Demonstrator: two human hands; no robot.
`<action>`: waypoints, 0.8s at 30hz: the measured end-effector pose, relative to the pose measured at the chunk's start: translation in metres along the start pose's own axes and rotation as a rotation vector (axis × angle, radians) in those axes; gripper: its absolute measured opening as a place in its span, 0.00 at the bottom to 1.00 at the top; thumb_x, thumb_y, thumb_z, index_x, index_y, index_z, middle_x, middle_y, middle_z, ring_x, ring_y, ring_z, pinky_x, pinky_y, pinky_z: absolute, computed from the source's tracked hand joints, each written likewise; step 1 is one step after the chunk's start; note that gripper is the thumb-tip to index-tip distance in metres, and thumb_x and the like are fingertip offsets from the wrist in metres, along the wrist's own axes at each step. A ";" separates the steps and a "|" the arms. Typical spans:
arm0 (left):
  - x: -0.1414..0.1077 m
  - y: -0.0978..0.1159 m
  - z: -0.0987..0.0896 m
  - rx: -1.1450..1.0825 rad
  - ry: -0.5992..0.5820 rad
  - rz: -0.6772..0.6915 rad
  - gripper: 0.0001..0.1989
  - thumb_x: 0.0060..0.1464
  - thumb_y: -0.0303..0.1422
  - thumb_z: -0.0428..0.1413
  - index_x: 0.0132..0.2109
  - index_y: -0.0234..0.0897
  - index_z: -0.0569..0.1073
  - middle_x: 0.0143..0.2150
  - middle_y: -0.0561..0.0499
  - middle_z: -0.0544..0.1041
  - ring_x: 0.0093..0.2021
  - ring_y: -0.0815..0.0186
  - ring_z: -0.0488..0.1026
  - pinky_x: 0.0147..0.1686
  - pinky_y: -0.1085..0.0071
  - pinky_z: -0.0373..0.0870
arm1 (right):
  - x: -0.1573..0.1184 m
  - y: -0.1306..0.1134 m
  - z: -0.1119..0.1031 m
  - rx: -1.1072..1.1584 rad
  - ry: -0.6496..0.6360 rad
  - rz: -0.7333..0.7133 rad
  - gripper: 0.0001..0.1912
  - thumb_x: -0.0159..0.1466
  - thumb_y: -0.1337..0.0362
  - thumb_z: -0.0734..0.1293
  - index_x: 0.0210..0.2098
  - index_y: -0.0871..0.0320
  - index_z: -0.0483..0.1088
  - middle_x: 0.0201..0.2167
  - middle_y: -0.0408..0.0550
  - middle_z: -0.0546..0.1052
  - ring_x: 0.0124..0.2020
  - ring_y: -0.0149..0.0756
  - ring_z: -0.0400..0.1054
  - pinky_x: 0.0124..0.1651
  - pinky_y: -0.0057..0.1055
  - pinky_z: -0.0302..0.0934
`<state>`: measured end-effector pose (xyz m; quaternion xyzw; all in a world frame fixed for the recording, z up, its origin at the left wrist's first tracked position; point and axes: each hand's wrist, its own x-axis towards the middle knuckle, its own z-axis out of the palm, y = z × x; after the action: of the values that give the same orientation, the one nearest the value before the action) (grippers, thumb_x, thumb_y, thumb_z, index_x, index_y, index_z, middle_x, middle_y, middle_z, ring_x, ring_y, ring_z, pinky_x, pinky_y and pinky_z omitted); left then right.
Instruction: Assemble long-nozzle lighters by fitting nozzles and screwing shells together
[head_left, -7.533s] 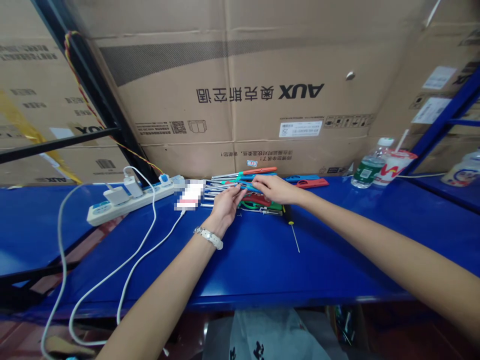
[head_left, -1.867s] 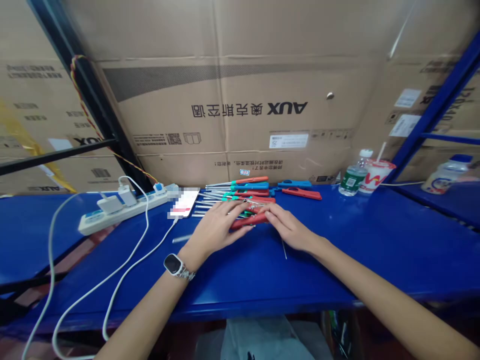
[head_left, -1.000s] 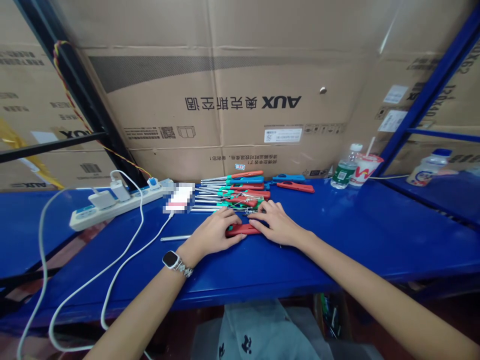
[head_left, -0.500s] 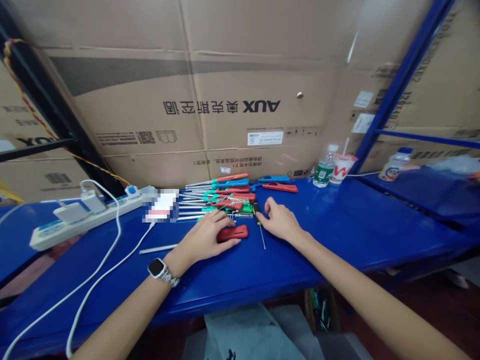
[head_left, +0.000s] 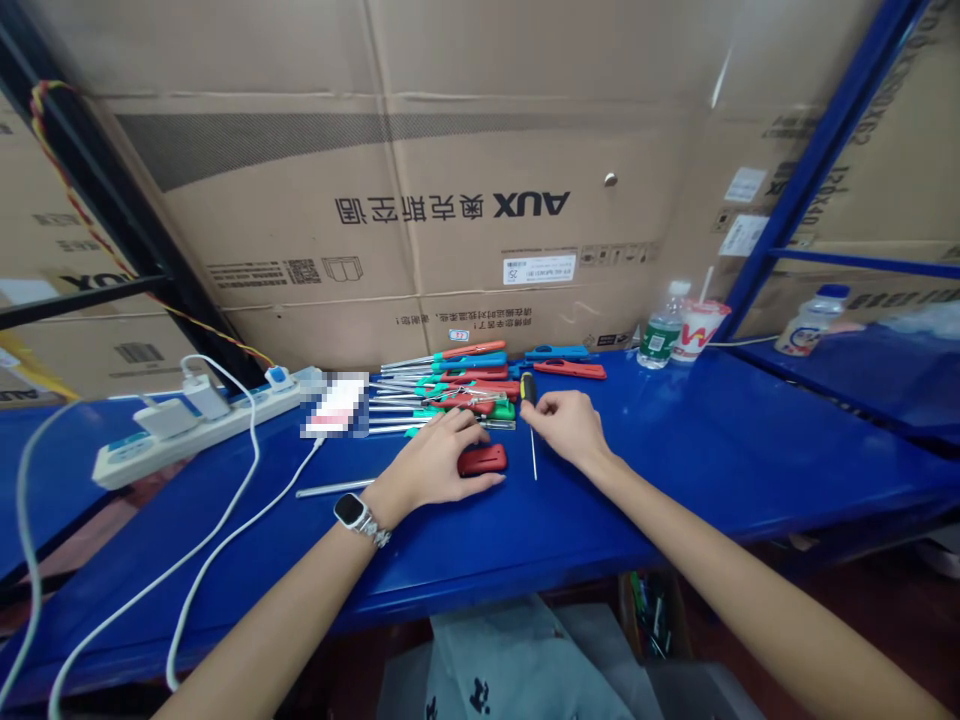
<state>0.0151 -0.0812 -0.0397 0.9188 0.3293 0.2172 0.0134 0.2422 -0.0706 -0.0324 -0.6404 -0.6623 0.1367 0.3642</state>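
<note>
Left hand (head_left: 439, 462): palm down over red lighter (head_left: 484, 459), fingers on far side, thumb along near side; firm grip or light rest, cannot tell. Lighter's handle end shows right of the palm, metal tube pokes out left, beyond the wrist. Right hand (head_left: 568, 425): fingers curled, pinching screwdriver (head_left: 528, 389) at its black-and-yellow handle, shaft pointing toward the wearer. Just beyond left hand, pile of lighters (head_left: 465, 376), mixed colours, on blue counter (head_left: 645, 470). Bottle (head_left: 660, 335) and cup (head_left: 699, 335) farther out, right of right hand.
</note>
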 end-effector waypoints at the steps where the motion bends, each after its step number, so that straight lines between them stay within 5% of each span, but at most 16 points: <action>1: 0.000 0.001 0.000 0.001 -0.001 0.003 0.20 0.58 0.51 0.61 0.45 0.39 0.75 0.46 0.44 0.75 0.49 0.52 0.72 0.50 0.54 0.71 | 0.004 -0.003 0.000 0.129 0.038 -0.039 0.22 0.62 0.49 0.66 0.18 0.55 0.69 0.19 0.46 0.74 0.24 0.37 0.67 0.29 0.33 0.55; 5: 0.003 0.000 0.001 -0.010 -0.024 0.012 0.14 0.62 0.45 0.58 0.40 0.39 0.75 0.40 0.45 0.74 0.43 0.54 0.72 0.43 0.58 0.71 | 0.021 -0.022 0.010 0.531 0.082 -0.224 0.25 0.62 0.43 0.66 0.19 0.55 0.65 0.17 0.43 0.70 0.20 0.33 0.62 0.26 0.32 0.56; 11: -0.001 -0.008 0.000 -0.099 -0.025 -0.049 0.11 0.57 0.42 0.62 0.35 0.40 0.73 0.37 0.47 0.75 0.41 0.56 0.73 0.41 0.59 0.72 | 0.015 -0.033 0.032 0.797 -0.047 -0.220 0.23 0.59 0.39 0.69 0.30 0.52 0.63 0.23 0.43 0.73 0.17 0.33 0.64 0.19 0.32 0.58; 24: -0.002 -0.010 -0.002 -0.127 -0.009 -0.050 0.10 0.54 0.41 0.63 0.37 0.40 0.77 0.36 0.47 0.76 0.43 0.54 0.74 0.43 0.57 0.73 | -0.009 -0.028 0.033 0.736 -0.162 -0.280 0.15 0.61 0.49 0.69 0.35 0.52 0.64 0.28 0.44 0.75 0.23 0.35 0.70 0.26 0.35 0.68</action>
<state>0.0076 -0.0750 -0.0405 0.9085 0.3379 0.2330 0.0784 0.1988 -0.0738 -0.0406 -0.3579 -0.6766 0.3639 0.5308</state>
